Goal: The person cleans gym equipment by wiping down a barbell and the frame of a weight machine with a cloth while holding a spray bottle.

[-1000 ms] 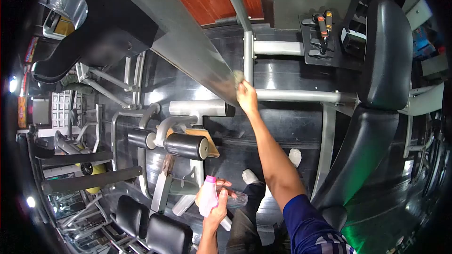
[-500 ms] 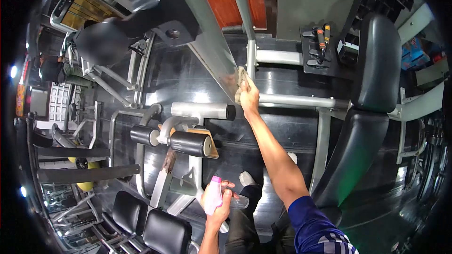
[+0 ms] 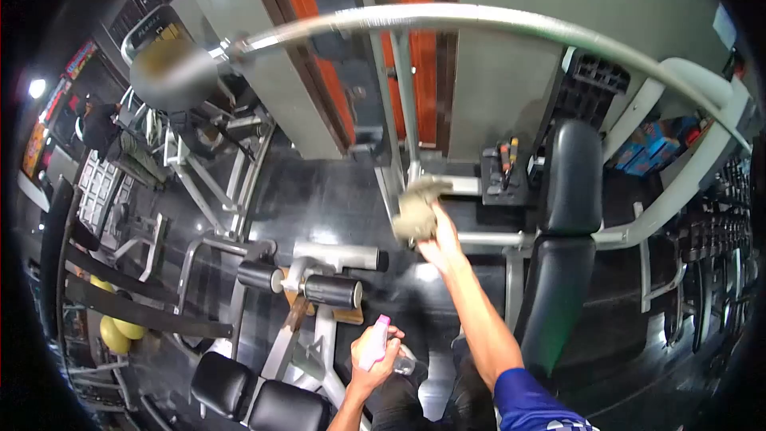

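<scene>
My right hand (image 3: pixel 441 241) is stretched forward and wrapped around a beige cloth (image 3: pixel 415 212). Part of the cloth is smeared by motion. It is close to the lower end of a grey machine upright (image 3: pixel 388 191); whether they touch I cannot tell. Lower down, my left hand (image 3: pixel 365 361) grips a spray bottle (image 3: pixel 373 349) with a pink and white spray head. The bottle's clear body shows beyond the fingers, held over my legs.
A curved metal bar (image 3: pixel 447 14) crosses the upper view. On the right stands a black padded seat (image 3: pixel 557 295) with its backrest (image 3: pixel 576 179). Foam rollers (image 3: pixel 333 290) sit left of centre. Handled equipment (image 3: pixel 506 161) lies on a dark plate. A person (image 3: pixel 108 136) is far left.
My view has tilted up, bringing the curved bar into sight. The cloth in my right hand has shifted away from the upright's edge and looks more spread. My left hand keeps the spray bottle.
</scene>
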Tool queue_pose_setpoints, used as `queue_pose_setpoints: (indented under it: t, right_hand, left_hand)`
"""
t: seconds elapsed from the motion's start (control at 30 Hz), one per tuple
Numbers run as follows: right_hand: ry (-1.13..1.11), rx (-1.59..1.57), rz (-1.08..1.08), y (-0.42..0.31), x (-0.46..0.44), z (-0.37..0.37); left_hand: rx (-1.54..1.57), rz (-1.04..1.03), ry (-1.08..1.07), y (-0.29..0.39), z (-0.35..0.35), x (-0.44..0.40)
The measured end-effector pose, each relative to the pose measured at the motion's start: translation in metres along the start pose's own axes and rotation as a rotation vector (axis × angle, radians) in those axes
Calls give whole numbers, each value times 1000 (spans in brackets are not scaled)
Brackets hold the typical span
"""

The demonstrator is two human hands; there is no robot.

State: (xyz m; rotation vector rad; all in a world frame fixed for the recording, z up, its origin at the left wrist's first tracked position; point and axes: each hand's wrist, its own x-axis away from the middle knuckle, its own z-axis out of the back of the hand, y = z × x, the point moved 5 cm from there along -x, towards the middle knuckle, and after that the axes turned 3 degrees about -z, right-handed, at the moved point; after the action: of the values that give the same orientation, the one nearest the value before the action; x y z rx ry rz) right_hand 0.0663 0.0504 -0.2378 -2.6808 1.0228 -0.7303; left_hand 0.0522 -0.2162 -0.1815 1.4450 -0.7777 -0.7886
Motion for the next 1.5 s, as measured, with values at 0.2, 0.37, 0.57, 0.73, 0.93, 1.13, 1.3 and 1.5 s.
queue_pose_setpoints:
  t: [0.2, 0.37, 0.57, 0.73, 0.93, 1.13, 1.3, 1.5]
  right_hand:
    - [28, -106, -161, 13, 113, 36]
    - [64, -57, -154, 24, 196, 50]
    - [26, 27, -101, 18, 249, 40]
    - [80, 77, -45, -9, 276, -20]
    - [29, 165, 29, -35, 235, -10]
    - [-123, 142, -58, -100, 197, -40]
    - [-184, 159, 26, -150, 172, -82]
    - [-238, 240, 125, -188, 163, -143]
  left_hand:
    - [26, -20, -44, 46, 14, 22]
    - [75, 21, -57, 73, 26, 38]
    - [133, -57, -39, 103, 36, 38]
    - [65, -229, -51, 133, 26, 10]
    - [-19, -390, 29, 162, 9, -42]
    - [-249, -531, -17, 220, -11, -105]
    - [-208, -577, 89, 254, -27, -155]
    - [-168, -554, 142, 285, -41, -206]
